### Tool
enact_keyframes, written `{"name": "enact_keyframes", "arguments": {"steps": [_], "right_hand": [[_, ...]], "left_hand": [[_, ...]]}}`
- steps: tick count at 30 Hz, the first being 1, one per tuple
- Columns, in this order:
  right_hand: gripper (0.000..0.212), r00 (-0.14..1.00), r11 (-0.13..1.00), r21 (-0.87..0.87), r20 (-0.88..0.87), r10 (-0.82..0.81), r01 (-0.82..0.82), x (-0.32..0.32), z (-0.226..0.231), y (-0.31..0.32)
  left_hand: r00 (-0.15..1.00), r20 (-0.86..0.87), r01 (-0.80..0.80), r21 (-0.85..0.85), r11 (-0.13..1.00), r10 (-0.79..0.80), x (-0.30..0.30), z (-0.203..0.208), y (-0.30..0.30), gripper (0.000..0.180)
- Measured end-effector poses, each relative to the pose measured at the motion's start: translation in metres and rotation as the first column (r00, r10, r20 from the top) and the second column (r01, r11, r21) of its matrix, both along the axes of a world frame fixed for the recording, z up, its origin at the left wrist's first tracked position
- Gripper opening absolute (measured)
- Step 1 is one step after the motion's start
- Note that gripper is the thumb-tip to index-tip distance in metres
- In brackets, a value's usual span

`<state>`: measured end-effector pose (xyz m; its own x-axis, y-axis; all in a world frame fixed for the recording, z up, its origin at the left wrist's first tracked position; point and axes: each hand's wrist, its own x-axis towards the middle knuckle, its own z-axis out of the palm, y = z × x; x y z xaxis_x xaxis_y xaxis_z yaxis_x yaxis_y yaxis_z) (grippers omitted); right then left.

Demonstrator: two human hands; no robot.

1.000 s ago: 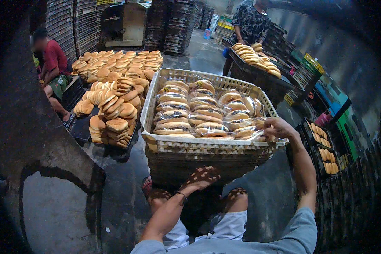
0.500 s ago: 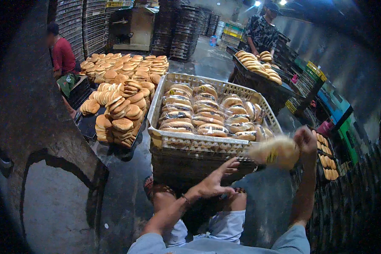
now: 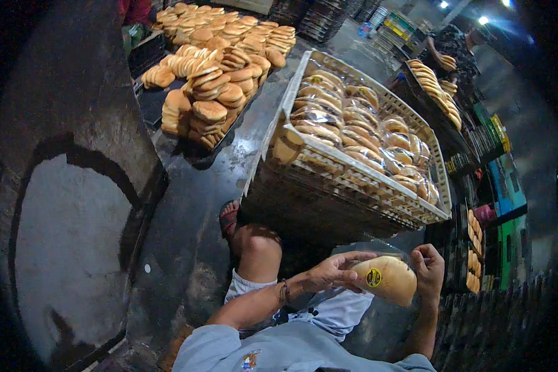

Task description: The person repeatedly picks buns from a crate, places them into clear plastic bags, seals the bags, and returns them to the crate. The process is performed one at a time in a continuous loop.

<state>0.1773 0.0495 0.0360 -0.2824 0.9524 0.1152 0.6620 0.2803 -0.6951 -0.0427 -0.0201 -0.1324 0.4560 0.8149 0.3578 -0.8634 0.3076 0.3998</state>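
A flat round bread in a clear plastic bag (image 3: 394,284), with a yellow and black label, is between my two hands above my lap. Its left side is gripped by my left hand (image 3: 332,273), with the thumb on top and fingers around the edge. My right hand (image 3: 429,266) is closed at the upper right edge of the bag, pinching the plastic. Beyond my hands stands a cream plastic crate (image 3: 353,167) holding rows of bagged breads (image 3: 359,124).
Stacks of unbagged round breads (image 3: 211,93) lie on dark trays at the left. A person (image 3: 456,53) handles breads on a tray (image 3: 437,93) at the far right. More breads (image 3: 474,248) sit on trays at the right, and a grey wall (image 3: 74,217) stands at the left.
The bagged bread came down from beside the crate to above my lap. My left hand, spread before, now grips it. My view has tilted and shifted, so the crate appears farther right.
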Motion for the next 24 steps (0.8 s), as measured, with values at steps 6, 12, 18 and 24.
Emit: {"name": "enact_keyframes", "arguments": {"steps": [6,12,18,24], "right_hand": [[0.034,0.992,0.99,-0.122,0.093,0.082,-0.071,-0.022,0.001,-0.002],[0.064,0.935,0.965,-0.241,-0.355,0.009,-0.101,-0.013,-0.001,-0.004],[0.08,0.977,0.961,-0.175,-0.054,0.206,-0.213,-0.01,-0.001,-0.009],[0.075,0.965,0.958,-0.266,-0.26,0.039,-0.111,-0.02,-0.005,-0.025]], "left_hand": [[0.977,-0.168,-0.12,0.06,0.991,0.128,0.01,-0.034,0.005,0.067],[0.949,-0.145,-0.306,-0.202,0.93,0.281,-0.005,-0.032,-0.006,0.052],[0.866,-0.233,-0.473,-0.097,0.876,0.442,-0.009,-0.028,-0.008,0.046],[0.869,-0.243,-0.464,-0.097,0.88,0.431,-0.008,-0.024,-0.009,0.049]]}}
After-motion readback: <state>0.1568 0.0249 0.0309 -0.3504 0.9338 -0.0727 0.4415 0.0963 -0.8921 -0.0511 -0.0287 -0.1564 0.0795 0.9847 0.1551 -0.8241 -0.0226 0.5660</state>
